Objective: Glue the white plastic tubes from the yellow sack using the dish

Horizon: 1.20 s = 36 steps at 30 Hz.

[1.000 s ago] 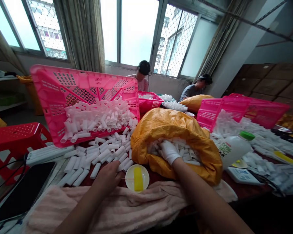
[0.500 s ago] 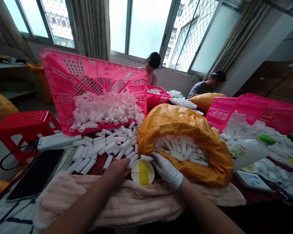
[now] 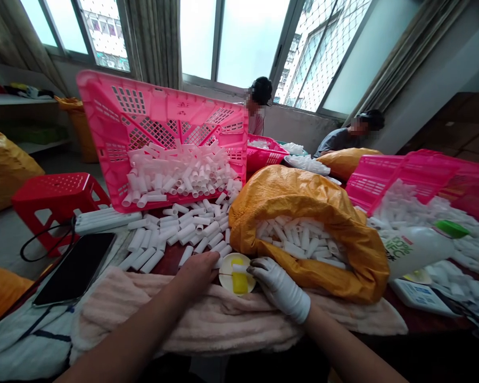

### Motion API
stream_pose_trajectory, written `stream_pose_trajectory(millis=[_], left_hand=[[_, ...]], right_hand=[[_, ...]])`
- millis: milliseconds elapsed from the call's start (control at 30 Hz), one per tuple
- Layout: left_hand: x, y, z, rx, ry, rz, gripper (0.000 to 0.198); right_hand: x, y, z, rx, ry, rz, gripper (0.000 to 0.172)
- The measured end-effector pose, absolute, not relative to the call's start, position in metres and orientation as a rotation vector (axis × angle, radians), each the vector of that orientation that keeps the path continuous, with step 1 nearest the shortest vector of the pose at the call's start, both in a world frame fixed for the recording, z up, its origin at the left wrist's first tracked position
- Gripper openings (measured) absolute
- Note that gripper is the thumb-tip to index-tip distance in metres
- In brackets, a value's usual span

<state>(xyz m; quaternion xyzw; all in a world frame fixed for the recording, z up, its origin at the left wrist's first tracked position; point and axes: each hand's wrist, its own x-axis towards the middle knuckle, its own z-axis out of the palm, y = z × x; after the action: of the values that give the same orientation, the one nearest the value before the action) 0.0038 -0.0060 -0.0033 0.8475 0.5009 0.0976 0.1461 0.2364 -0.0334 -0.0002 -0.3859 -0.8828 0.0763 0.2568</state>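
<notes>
My bare left hand (image 3: pixel 199 270) is closed at the left side of a small white round dish (image 3: pixel 226 283). From its fingertips a thin brownish stick (image 3: pixel 225 274) reaches over the dish. A flat yellow piece (image 3: pixel 239 284) lies in the dish. My right hand (image 3: pixel 277 284), in a white glove, pinches a short white tube (image 3: pixel 240 268) by its right end, above the yellow piece. The stick's tip points toward the tube; whether it enters the tube I cannot tell. Many loose white tubes (image 3: pixel 187 233) lie beyond my left hand.
A tilted pink basket (image 3: pixel 163 98) spills tubes onto the table. An orange sack (image 3: pixel 291 186) holding tubes stands beyond my right hand. A pink towel (image 3: pixel 175 324) lines the front edge. A phone (image 3: pixel 75 271) lies left; a bottle (image 3: pixel 423 244) leans right. Two people sit beyond.
My right hand has brought the white tube from beside the sack's edge down over the dish, in line with the stick. My left hand still holds the stick. The camera view has shifted slightly.
</notes>
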Motion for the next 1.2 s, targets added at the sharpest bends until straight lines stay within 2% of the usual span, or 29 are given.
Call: stream_pose_trajectory(millis=[467,667,767,900,1000,1067,1200], left_hand=[[0.004,-0.006,-0.003,2.497,1.441,0.261,0.01],[0.004,-0.008,-0.004,2.458,1.507,0.248,0.012],[0.004,-0.01,0.002,2.465,1.548,0.304,0.014],[0.005,-0.013,0.015,2.512,1.492,0.491,0.026],[0.005,-0.015,0.023,2.471,1.325,0.526,0.024],[0.007,-0.018,0.026,2.445,1.258,0.505,0.02],[0.013,-0.028,0.026,2.429,1.2,0.456,0.02]], right_hand=[[0.242,-0.039,-0.001,-1.097,-2.457,0.135,0.025],[0.239,-0.05,0.008,-0.898,-2.654,-0.012,0.02],[0.234,-0.056,0.012,-0.821,-2.536,0.137,0.021],[0.221,-0.055,0.007,-0.894,-1.842,0.504,0.026],[0.211,-0.051,0.006,-0.932,-1.545,0.651,0.023],[0.208,-0.051,0.013,-0.922,-1.56,0.657,0.02],[0.209,-0.055,0.033,-0.795,-1.933,0.509,0.019]])
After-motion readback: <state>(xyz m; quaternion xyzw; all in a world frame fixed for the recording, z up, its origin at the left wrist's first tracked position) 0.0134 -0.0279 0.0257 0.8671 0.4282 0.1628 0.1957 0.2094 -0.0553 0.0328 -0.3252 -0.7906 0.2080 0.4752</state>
